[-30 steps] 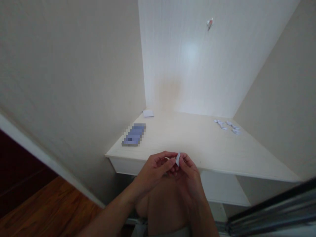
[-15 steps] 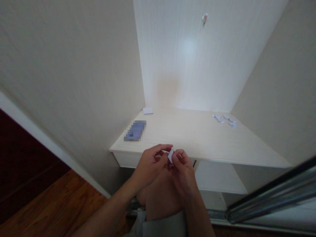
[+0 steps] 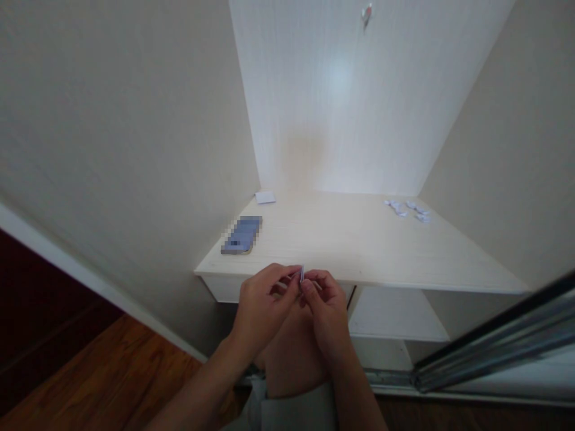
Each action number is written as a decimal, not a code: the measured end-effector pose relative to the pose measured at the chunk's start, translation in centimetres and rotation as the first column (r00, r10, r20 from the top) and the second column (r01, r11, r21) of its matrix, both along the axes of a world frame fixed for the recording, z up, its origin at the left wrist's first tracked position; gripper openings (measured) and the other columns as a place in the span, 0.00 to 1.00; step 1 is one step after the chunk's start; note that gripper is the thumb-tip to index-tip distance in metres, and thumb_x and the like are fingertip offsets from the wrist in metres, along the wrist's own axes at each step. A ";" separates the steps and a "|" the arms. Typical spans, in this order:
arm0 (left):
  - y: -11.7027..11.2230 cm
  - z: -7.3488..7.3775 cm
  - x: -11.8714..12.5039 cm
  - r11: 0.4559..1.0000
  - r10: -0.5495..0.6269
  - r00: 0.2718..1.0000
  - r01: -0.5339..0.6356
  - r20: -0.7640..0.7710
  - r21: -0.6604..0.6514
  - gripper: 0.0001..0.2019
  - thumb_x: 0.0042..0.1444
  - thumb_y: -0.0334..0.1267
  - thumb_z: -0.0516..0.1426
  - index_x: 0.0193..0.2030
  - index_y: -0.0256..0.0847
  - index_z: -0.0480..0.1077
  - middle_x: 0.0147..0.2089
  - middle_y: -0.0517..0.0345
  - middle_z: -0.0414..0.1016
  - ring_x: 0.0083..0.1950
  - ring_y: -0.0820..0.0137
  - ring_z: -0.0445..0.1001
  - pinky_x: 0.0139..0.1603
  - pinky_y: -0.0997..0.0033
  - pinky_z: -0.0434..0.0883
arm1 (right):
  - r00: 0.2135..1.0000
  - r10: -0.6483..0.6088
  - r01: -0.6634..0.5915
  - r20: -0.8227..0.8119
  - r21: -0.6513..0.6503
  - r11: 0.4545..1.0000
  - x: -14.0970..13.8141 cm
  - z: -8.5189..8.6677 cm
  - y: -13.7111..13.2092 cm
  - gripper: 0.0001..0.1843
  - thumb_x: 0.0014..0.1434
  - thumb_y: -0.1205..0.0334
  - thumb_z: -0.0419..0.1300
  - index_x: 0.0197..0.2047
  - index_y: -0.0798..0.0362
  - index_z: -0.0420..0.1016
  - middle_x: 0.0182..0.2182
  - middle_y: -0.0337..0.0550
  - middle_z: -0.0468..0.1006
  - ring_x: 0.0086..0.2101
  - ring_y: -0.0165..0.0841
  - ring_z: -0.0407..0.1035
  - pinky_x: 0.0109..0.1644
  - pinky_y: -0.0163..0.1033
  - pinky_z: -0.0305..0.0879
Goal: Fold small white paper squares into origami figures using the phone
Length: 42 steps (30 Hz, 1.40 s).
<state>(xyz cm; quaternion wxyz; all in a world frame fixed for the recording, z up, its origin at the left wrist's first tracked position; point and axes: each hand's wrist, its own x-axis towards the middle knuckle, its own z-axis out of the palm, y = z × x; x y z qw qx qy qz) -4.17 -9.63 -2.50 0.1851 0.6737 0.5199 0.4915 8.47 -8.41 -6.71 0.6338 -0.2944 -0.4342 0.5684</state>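
Note:
Between my two hands, just in front of the shelf edge, is a small piece of white paper (image 3: pixel 302 273), seen nearly edge-on as a thin strip. My left hand (image 3: pixel 268 299) pinches it from the left with thumb and forefinger. From the right, my right hand (image 3: pixel 324 299) grips it between thumb and bent fingers. Most of the paper is hidden by the fingertips. Several small folded or twisted white paper pieces (image 3: pixel 398 208) lie at the back right of the shelf. A flat white stack of paper (image 3: pixel 265 198) rests in the back left corner.
The pale shelf (image 3: pixel 332 233) sits between cabinet walls. A blurred blue phone-like object (image 3: pixel 242 234) lies at its left. Below on the right is an open compartment (image 3: pixel 395 314); a metal door track (image 3: pixel 494 341) runs along the lower right. A small hook (image 3: pixel 367 14) is on the back wall.
Both hands have shifted slightly left. The paper, showing a wider pointed face before, now appears as a narrow strip pressed between the fingers. The view has tilted a little.

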 end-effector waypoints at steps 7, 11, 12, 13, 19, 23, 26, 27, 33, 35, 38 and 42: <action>-0.3 -0.5 0.6 0.993 0.113 0.991 -0.115 0.077 0.028 0.08 0.60 0.40 0.63 0.44 0.43 0.80 0.38 0.57 0.81 0.34 0.71 0.79 0.31 0.77 0.78 | 1.000 -0.005 0.005 0.001 -0.005 1.000 -0.1 -0.1 0.2 0.10 0.58 0.56 0.69 0.39 0.50 0.76 0.32 0.38 0.79 0.28 0.29 0.68 0.34 0.35 0.65; -0.2 -0.8 0.9 0.989 0.148 0.981 -0.150 0.122 0.007 0.09 0.59 0.42 0.64 0.43 0.43 0.80 0.38 0.57 0.82 0.34 0.70 0.80 0.33 0.76 0.79 | 0.950 -0.220 0.205 0.222 0.089 0.975 0.0 -0.2 -0.1 0.10 0.63 0.53 0.63 0.42 0.50 0.79 0.37 0.45 0.83 0.36 0.36 0.75 0.42 0.41 0.69; -0.1 -0.9 1.0 0.988 0.155 0.978 -0.156 0.139 -0.004 0.09 0.59 0.42 0.64 0.43 0.42 0.80 0.38 0.57 0.82 0.34 0.70 0.80 0.34 0.75 0.79 | 0.906 -0.299 0.270 0.299 0.134 0.953 0.0 -0.2 -0.2 0.11 0.64 0.53 0.61 0.43 0.50 0.80 0.38 0.46 0.83 0.38 0.38 0.75 0.44 0.43 0.69; -0.1 -1.0 1.2 0.987 0.161 0.975 -0.160 0.156 -0.016 0.09 0.59 0.43 0.64 0.43 0.42 0.80 0.38 0.57 0.82 0.34 0.69 0.81 0.34 0.74 0.79 | 0.855 -0.370 0.325 0.363 0.181 0.928 0.0 -0.1 -0.3 0.11 0.65 0.54 0.60 0.44 0.49 0.80 0.39 0.47 0.84 0.39 0.39 0.76 0.46 0.45 0.69; 0.3 -1.0 1.9 0.985 0.167 0.964 -0.153 0.205 -0.085 0.09 0.57 0.43 0.65 0.40 0.42 0.80 0.35 0.57 0.83 0.35 0.68 0.81 0.34 0.74 0.79 | 0.751 -0.475 0.377 0.458 0.294 0.879 0.3 0.1 -0.2 0.09 0.65 0.57 0.60 0.44 0.47 0.81 0.38 0.46 0.83 0.37 0.39 0.75 0.45 0.45 0.68; 0.7 -1.3 1.8 0.986 0.109 0.952 -0.066 0.285 -0.156 0.11 0.55 0.42 0.66 0.42 0.40 0.79 0.37 0.55 0.83 0.36 0.67 0.82 0.37 0.72 0.80 | 0.775 -0.454 0.376 0.439 0.257 0.890 0.5 -0.2 0.2 0.09 0.66 0.57 0.59 0.41 0.47 0.81 0.36 0.45 0.82 0.37 0.38 0.73 0.43 0.44 0.68; 1.2 -1.7 1.5 0.980 0.063 0.948 -0.001 0.310 -0.198 0.12 0.56 0.42 0.66 0.44 0.39 0.80 0.40 0.53 0.84 0.39 0.65 0.83 0.39 0.70 0.80 | 0.812 -0.424 0.374 0.402 0.200 0.905 0.6 -0.6 0.4 0.08 0.65 0.57 0.61 0.41 0.48 0.81 0.36 0.45 0.82 0.36 0.38 0.74 0.42 0.43 0.69; 1.3 -1.8 1.4 0.979 0.058 0.949 0.007 0.311 -0.205 0.12 0.56 0.42 0.65 0.44 0.39 0.80 0.41 0.53 0.84 0.39 0.65 0.83 0.39 0.70 0.80 | 0.823 -0.409 0.367 0.395 0.182 0.912 0.6 -0.7 0.5 0.08 0.65 0.57 0.62 0.41 0.49 0.81 0.36 0.45 0.82 0.36 0.38 0.74 0.41 0.42 0.70; 1.8 -1.5 1.2 0.972 0.087 0.960 -0.023 0.266 -0.233 0.11 0.55 0.42 0.65 0.40 0.38 0.80 0.38 0.52 0.84 0.35 0.65 0.82 0.37 0.69 0.79 | 0.834 -0.365 0.349 0.414 0.118 0.930 0.8 -1.0 0.9 0.08 0.63 0.56 0.64 0.39 0.50 0.82 0.34 0.45 0.83 0.34 0.37 0.75 0.40 0.41 0.70; 1.9 -1.3 1.3 0.972 0.085 0.961 -0.023 0.262 -0.233 0.10 0.55 0.42 0.65 0.39 0.38 0.81 0.37 0.52 0.84 0.34 0.65 0.82 0.36 0.69 0.79 | 0.835 -0.351 0.343 0.424 0.098 0.934 0.9 -0.9 1.0 0.08 0.62 0.56 0.64 0.39 0.51 0.83 0.33 0.44 0.83 0.33 0.36 0.75 0.39 0.40 0.69; 1.9 -1.4 1.3 0.972 0.082 0.962 -0.020 0.260 -0.236 0.10 0.55 0.42 0.65 0.38 0.38 0.81 0.35 0.53 0.84 0.32 0.66 0.81 0.34 0.71 0.78 | 0.857 -0.319 0.322 0.404 0.064 0.945 1.1 -0.9 1.1 0.08 0.61 0.57 0.64 0.38 0.52 0.83 0.32 0.44 0.83 0.33 0.36 0.75 0.39 0.40 0.69; 2.0 -1.7 1.0 0.968 0.068 0.972 -0.010 0.227 -0.250 0.10 0.54 0.43 0.65 0.37 0.39 0.81 0.33 0.54 0.84 0.31 0.66 0.80 0.32 0.71 0.77 | 0.882 -0.281 0.298 0.378 0.014 0.955 1.3 -1.0 1.1 0.08 0.61 0.58 0.65 0.37 0.53 0.83 0.31 0.44 0.84 0.31 0.36 0.76 0.38 0.40 0.70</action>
